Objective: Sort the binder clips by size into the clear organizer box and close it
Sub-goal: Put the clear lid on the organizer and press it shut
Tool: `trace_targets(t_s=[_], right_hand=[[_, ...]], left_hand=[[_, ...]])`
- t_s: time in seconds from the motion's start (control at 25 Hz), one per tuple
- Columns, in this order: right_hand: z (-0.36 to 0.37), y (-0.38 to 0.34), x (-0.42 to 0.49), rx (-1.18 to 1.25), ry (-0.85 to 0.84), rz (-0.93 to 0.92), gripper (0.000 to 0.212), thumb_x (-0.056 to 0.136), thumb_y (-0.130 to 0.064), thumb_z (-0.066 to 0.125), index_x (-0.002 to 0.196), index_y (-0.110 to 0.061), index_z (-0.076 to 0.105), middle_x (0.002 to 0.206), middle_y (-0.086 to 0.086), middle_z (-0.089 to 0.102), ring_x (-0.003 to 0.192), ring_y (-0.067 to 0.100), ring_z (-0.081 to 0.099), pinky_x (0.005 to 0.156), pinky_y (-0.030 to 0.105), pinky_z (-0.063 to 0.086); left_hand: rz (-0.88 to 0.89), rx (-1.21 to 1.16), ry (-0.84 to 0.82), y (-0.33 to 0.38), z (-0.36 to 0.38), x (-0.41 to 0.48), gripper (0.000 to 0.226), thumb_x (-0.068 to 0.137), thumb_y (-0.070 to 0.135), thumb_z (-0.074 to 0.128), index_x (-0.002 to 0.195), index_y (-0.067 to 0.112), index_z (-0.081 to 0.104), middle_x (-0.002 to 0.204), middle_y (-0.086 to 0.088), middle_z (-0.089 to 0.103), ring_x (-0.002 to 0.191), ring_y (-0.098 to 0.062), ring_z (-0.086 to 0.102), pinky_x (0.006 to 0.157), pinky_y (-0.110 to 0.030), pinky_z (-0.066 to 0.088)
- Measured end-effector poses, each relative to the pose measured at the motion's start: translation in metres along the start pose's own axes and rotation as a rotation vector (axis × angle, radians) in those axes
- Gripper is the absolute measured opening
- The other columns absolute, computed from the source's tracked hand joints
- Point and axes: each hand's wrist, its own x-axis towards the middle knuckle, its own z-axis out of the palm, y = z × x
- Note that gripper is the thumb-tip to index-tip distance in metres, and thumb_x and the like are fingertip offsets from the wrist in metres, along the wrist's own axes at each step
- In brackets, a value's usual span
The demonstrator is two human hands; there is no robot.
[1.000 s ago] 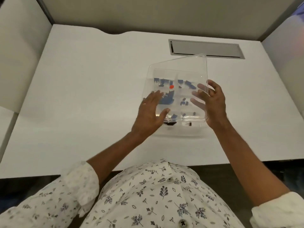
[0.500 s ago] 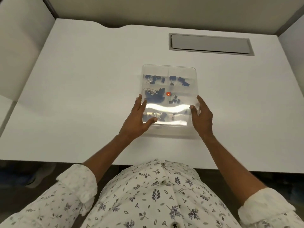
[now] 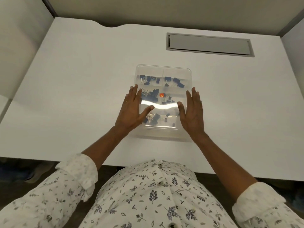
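The clear organizer box (image 3: 164, 69) lies flat on the white desk, its lid down over the compartments. Blue binder clips (image 3: 167, 79) show through the lid, spread over several compartments. My left hand (image 3: 132, 109) presses flat on the lid's left side, fingers straight, thumb out toward the middle. My right hand (image 3: 192, 111) lies flat on the lid's right edge, fingers straight. A small orange dot (image 3: 161, 95) shows near the middle of the box. Glare hides part of the lid's centre.
A grey cable-tray cover (image 3: 209, 45) is set into the white desk (image 3: 82, 79) behind the box. Partition walls stand at the back, left and right. My patterned shirt fills the bottom of the view.
The lid was tilted up a second ago and has come down flat onto the box. Both hands moved from its edges to lying flat on top.
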Motion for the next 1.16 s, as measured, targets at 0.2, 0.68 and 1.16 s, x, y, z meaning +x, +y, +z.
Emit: trace_targets(t_s=[0.2,0.68,1.16], right_hand=[[0.012,-0.01,0.005,-0.214,-0.052,-0.106,0.069,0.109,-0.053,0.033,0.163,-0.012,0.021,0.173,0.009,0.009,0.161,0.025,0.004,0.13,0.049,0.013],[0.008,-0.01,0.033,-0.277,-0.162,0.022,0.097,0.094,-0.08,0.039,0.163,-0.016,0.018,0.173,0.01,0.005,0.156,0.033,0.02,0.122,0.046,0.027],[0.031,0.004,0.136,-0.281,-0.208,-0.116,0.107,0.087,-0.088,0.015,0.165,-0.015,0.003,0.173,0.011,-0.004,0.16,0.031,-0.005,0.131,0.05,0.005]], left_hand=[[0.081,0.273,-0.061,0.009,0.021,0.008,0.092,0.097,0.075,0.027,0.164,0.017,0.008,0.173,-0.004,0.0,0.16,-0.023,-0.003,0.13,-0.052,0.006],[0.074,0.268,-0.039,0.005,0.018,0.029,0.091,0.086,0.085,0.038,0.156,0.028,0.034,0.166,-0.003,0.031,0.154,-0.029,0.028,0.124,-0.049,0.027],[0.029,0.372,-0.02,-0.01,0.017,0.144,0.108,0.084,0.09,0.008,0.164,0.018,0.004,0.173,-0.007,-0.003,0.16,-0.03,-0.005,0.13,-0.053,0.0]])
